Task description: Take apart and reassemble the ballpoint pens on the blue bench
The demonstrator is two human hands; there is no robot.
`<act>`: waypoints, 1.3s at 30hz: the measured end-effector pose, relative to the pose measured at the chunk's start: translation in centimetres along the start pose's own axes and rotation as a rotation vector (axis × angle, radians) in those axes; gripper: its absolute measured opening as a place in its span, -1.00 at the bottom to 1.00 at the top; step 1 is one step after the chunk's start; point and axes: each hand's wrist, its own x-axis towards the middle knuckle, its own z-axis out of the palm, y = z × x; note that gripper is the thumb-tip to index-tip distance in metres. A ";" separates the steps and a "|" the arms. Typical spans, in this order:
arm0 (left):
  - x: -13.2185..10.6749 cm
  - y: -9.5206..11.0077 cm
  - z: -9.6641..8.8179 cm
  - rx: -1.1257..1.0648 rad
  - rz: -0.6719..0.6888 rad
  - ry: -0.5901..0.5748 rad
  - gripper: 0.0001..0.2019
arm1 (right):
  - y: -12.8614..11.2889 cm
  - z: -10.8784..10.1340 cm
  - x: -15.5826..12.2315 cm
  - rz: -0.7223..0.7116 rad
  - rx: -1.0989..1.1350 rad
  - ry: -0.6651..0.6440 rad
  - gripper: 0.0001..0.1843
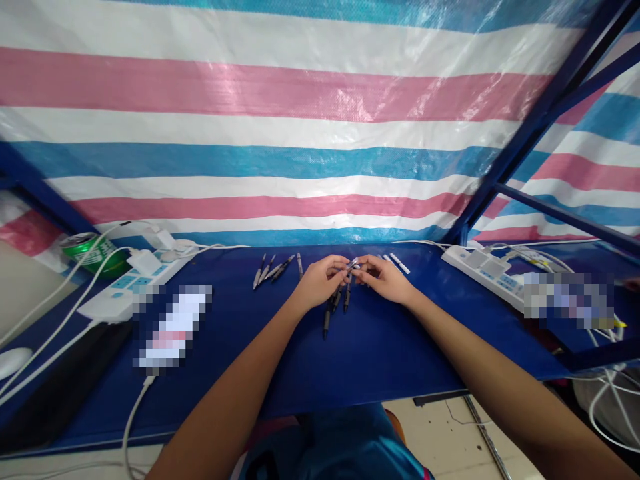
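My left hand (321,283) and my right hand (386,279) meet above the blue desk (350,367), fingertips pinched on a small, shiny, clear pen part (353,263). Its exact shape is partly hidden by the fingers. Beneath the hands lie several dark pens, one black pen (327,320) pointing toward me and another pen (347,299) just right of it. Left of my left hand rests a group of dark and grey pens (274,270), with a single upright-lying pen (300,265) closer by. Behind my right hand are white pen-like sticks (399,263).
On the left are a blurred-out phone (175,327) with a cable, a white power strip (115,300) and a green can (93,253). Another power strip (485,277) with plugs and cables lies right. Blue metal bars (500,167) frame a striped sheet (300,160) behind the desk.
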 end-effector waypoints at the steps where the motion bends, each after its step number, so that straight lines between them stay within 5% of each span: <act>1: 0.0 0.0 0.0 -0.002 0.000 -0.003 -0.71 | 0.1 0.0 0.0 0.007 0.027 0.014 -0.53; 10: 0.0 -0.1 -0.4 -0.013 -0.072 0.017 -0.62 | -0.5 -0.5 0.1 0.033 0.095 0.083 -0.55; 19: 0.7 1.5 -1.7 -0.087 -0.019 0.326 -0.54 | -0.7 0.0 -0.1 0.045 0.052 0.032 -0.61; 24: 0.9 1.1 -2.2 -0.119 -0.046 0.405 -0.59 | -0.6 -0.1 -0.1 0.010 -0.007 0.051 -0.63; 33: 1.3 0.2 -3.2 -0.217 -0.060 0.515 -0.62 | -2.9 1.9 -0.4 -0.373 -0.398 -0.050 -0.75; 39: 1.4 0.4 -3.7 -0.225 -0.086 0.563 -0.70 | -2.9 3.1 -0.1 -0.451 -0.488 -0.107 -0.72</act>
